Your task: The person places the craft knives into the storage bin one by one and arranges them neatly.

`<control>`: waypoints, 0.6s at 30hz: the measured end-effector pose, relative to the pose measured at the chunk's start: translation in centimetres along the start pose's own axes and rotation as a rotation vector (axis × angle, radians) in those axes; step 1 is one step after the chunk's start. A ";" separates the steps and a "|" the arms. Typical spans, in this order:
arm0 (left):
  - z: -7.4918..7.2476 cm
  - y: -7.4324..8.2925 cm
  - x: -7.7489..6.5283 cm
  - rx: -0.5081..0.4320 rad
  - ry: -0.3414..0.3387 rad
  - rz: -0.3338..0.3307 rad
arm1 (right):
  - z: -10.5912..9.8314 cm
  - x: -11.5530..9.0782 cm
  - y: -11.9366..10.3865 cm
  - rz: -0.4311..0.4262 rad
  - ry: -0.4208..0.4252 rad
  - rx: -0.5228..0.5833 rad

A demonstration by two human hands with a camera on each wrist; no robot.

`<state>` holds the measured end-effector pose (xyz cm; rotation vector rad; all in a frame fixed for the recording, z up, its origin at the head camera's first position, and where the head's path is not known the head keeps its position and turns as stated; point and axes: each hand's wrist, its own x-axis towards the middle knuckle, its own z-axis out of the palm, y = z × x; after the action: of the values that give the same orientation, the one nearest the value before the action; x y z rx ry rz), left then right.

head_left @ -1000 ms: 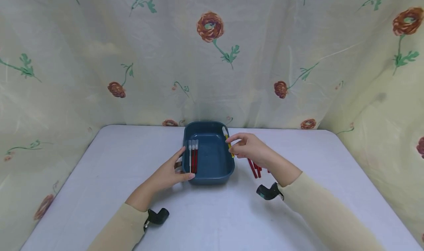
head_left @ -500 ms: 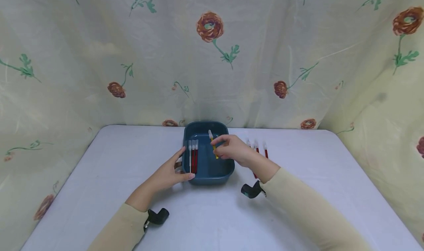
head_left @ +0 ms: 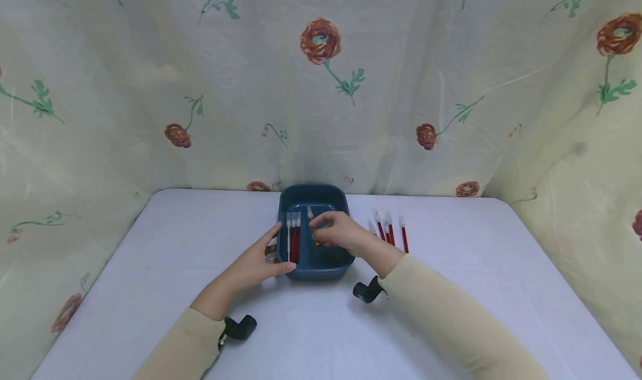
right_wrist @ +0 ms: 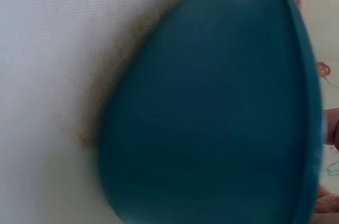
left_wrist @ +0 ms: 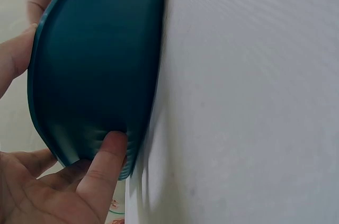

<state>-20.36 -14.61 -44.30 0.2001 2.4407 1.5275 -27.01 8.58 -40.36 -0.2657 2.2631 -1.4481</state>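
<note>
A dark blue-green plastic bin [head_left: 316,271] stands on the table. My left hand [head_left: 256,263] grips its left side, thumb over the near rim; in the left wrist view fingers [left_wrist: 103,168] curl against the outer wall. Inside, along the left, several slim clear-capped pens [head_left: 293,238] lie side by side, red ones among them. My right hand [head_left: 341,236] reaches over the bin and pinches a yellow pen [head_left: 311,218] with a clear cap, cap end pointing away. In the right wrist view the bin's wall [right_wrist: 212,102] hides the pinched pen.
Several red clear-capped pens [head_left: 390,234] lie loose on the white-covered table [head_left: 321,330], just right of the bin and partly behind the right wrist. A flowered curtain [head_left: 241,90] hangs behind the table. Small black wrist cameras [head_left: 368,290] stick out below both wrists.
My right hand has carried the yellow pen leftward from over the bin's right rim to its middle, and lower. More of the loose red pens now shows. The left hand stays put.
</note>
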 end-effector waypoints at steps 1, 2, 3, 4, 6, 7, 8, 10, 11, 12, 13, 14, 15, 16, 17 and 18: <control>0.0 0.0 0.0 -0.001 -0.001 -0.001 | 0.1 0.1 0.1 0.004 -0.001 0.000; 0.0 0.0 0.0 0.000 -0.001 -0.001 | 0.2 0.2 0.1 0.007 -0.004 -0.001; 0.0 0.0 0.0 0.002 -0.002 -0.001 | 0.4 0.3 0.1 0.011 -0.002 -0.001; 0.0 0.0 0.0 0.003 -0.002 -0.001 | 0.5 0.4 0.1 0.013 -0.003 -0.001; 0.0 0.0 0.0 0.001 -0.004 0.001 | 0.8 0.4 0.0 0.020 -0.001 -0.005; 0.0 0.0 0.0 0.000 -0.004 0.002 | 0.9 0.5 -0.1 0.023 0.002 -0.006; 0.0 0.0 0.0 -0.002 -0.006 0.003 | 1.0 0.5 -0.1 0.027 0.003 -0.009; 0.0 -0.1 0.0 -0.001 -0.007 0.003 | 1.2 0.6 0.0 0.033 0.004 -0.010; 0.0 -0.1 0.0 -0.002 -0.009 0.003 | 1.3 0.7 0.0 0.034 0.005 -0.013; 0.0 -0.1 0.0 -0.005 -0.010 0.004 | 1.4 0.7 0.1 0.034 0.004 -0.012; 0.0 -0.1 0.0 -0.006 -0.011 0.004 | 1.5 0.8 0.2 0.034 0.003 -0.012; 0.0 -0.1 0.0 -0.008 -0.012 0.004 | 1.5 0.9 0.3 0.034 0.002 -0.011; 0.0 -0.1 0.0 -0.010 -0.012 0.004 | 1.6 0.9 0.3 0.033 0.000 -0.009; 0.0 -0.1 0.0 -0.014 -0.012 0.005 | 1.6 1.0 0.3 0.032 -0.002 -0.007; 0.0 -0.1 0.0 -0.017 -0.013 0.004 | 1.6 1.0 0.3 0.033 -0.003 -0.008; 0.0 -0.1 0.0 -0.019 -0.013 0.003 | 1.7 1.1 0.3 0.036 -0.004 -0.007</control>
<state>-20.37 -14.59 -44.36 0.2096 2.4158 1.5459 -27.17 6.93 -41.51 -0.2292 2.2587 -1.4204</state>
